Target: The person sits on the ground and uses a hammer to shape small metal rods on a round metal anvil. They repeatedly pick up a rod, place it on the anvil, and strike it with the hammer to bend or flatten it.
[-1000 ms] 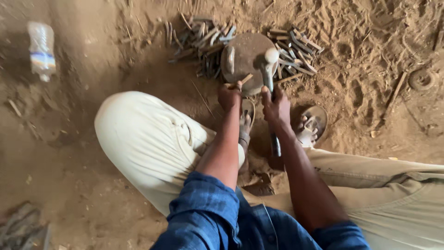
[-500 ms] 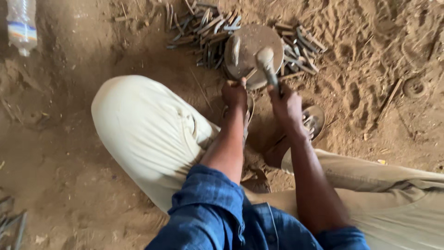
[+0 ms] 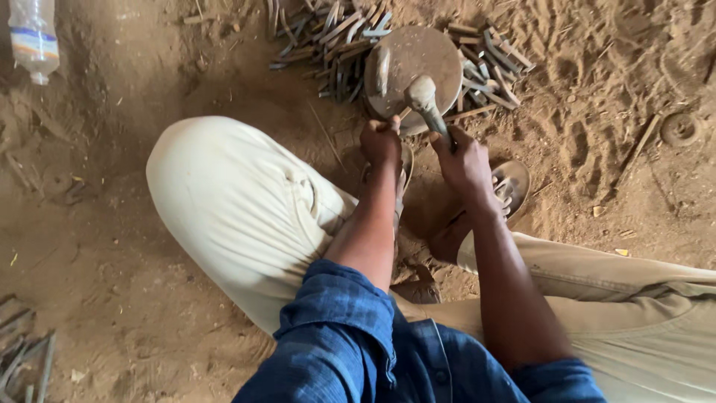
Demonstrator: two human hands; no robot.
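Observation:
I squat on sandy ground before a round metal anvil block (image 3: 432, 54). My right hand (image 3: 464, 160) grips the handle of a hammer (image 3: 422, 95), whose head is over the block's near edge. My left hand (image 3: 381, 139) is closed at the block's near left rim, pinching a small metal piece that I can barely see. A short metal rod (image 3: 382, 69) lies on the block's left side.
Several short metal rods (image 3: 335, 33) lie heaped behind and beside the block. A plastic bottle (image 3: 33, 37) lies at the far left. My sandalled foot (image 3: 513, 183) is right of my hands. A round metal ring (image 3: 680, 128) sits at the right. More rods (image 3: 22, 351) lie at bottom left.
The hammer head has come down from above the block toward its near edge. My view has shifted, so the block and bottle sit a little differently in the picture.

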